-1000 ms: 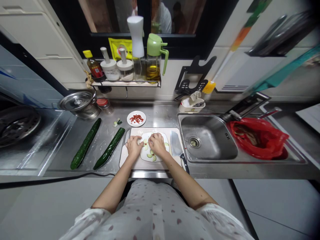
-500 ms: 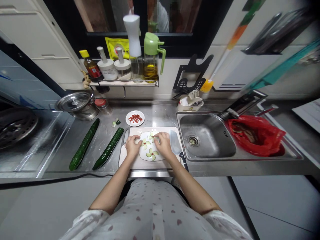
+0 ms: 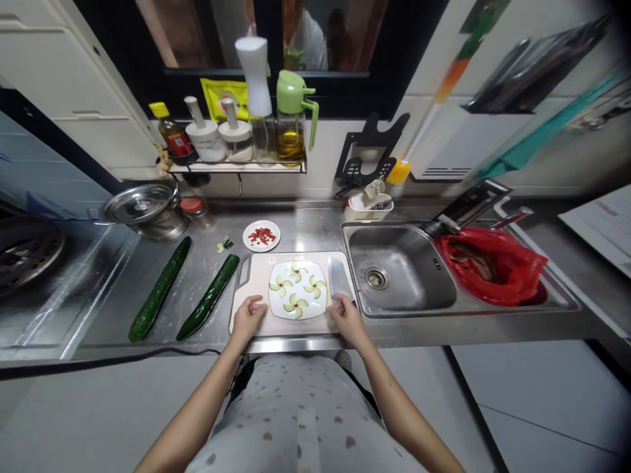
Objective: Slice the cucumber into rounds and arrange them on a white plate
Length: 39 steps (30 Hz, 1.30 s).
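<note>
A white squarish plate (image 3: 315, 309) lies on the cutting board (image 3: 257, 270). On it, pale green cucumber slices (image 3: 296, 305) form several pinwheel flowers with small red centres. Off the plate's lower left corner is my left hand (image 3: 250, 320), fingers loosely bent, thumb apart, holding nothing. My right hand (image 3: 348, 320) is by the plate's right edge with bent, parted fingers; I cannot tell whether it touches the rim. Beside the plate a knife (image 3: 339, 276) rests on the board, its handle mostly hidden under my right hand. Behind the board sits a small dish (image 3: 246, 243) of chopped red bits.
Two whole cucumbers (image 3: 160, 289) lie left of the board, with small cucumber scraps (image 3: 224, 245) behind. A lidded pot (image 3: 167, 226) and red-topped jar (image 3: 197, 213) stand at the back. The sink (image 3: 404, 276) is at the right, holding a red plastic bag (image 3: 517, 263).
Both hands have left the cucumber flowers and drawn back toward me and outward, to either side of the plate. The flowers are now uncovered. The camera view has shifted slightly.
</note>
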### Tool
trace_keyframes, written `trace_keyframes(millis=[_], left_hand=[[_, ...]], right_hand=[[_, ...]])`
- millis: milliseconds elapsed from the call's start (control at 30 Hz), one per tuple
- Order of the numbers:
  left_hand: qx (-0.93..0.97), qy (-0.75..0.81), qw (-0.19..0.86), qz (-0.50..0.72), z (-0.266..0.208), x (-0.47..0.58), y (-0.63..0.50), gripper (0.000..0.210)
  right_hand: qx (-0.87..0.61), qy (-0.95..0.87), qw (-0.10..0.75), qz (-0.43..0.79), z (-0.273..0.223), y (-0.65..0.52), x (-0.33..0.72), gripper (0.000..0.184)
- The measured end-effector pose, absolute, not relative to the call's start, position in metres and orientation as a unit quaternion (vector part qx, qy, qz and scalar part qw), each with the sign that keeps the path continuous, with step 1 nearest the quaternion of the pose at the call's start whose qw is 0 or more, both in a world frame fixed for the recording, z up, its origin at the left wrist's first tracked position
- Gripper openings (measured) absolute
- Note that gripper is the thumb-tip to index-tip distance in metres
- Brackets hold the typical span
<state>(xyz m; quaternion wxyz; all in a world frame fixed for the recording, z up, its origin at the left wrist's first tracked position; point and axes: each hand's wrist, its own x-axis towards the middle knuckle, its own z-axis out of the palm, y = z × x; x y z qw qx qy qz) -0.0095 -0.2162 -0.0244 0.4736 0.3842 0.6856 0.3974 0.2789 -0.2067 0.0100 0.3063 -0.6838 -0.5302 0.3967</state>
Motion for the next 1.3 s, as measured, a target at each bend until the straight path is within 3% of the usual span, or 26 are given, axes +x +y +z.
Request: trace_keyframes(millis=[233, 533, 1033, 1300], left_hand=[[0.315, 0.648, 0.569, 0.396, -0.023, 0.015, -0.216, 0.051], [0.316, 0.645, 0.565, 0.406, -0.021, 0.019, -0.210, 0.042], [0.301, 0.547, 0.633, 0.458, 0.057, 0.006, -0.250, 0.063], [0.285, 0.553, 0.625, 0.471, 0.068, 0.013, -0.258, 0.067]], right_hand=[[-0.645, -0.336, 0.364, 0.583, -0.002, -0.219, 0.247, 0.051], [-0.648, -0.308, 0.345, 0.605, 0.002, -0.208, 0.240, 0.026], [-0.556, -0.360, 0.399, 0.634, 0.076, -0.232, 0.254, 0.031], [-0.545, -0.290, 0.453, 0.643, 0.082, -0.245, 0.243, 0.038]])
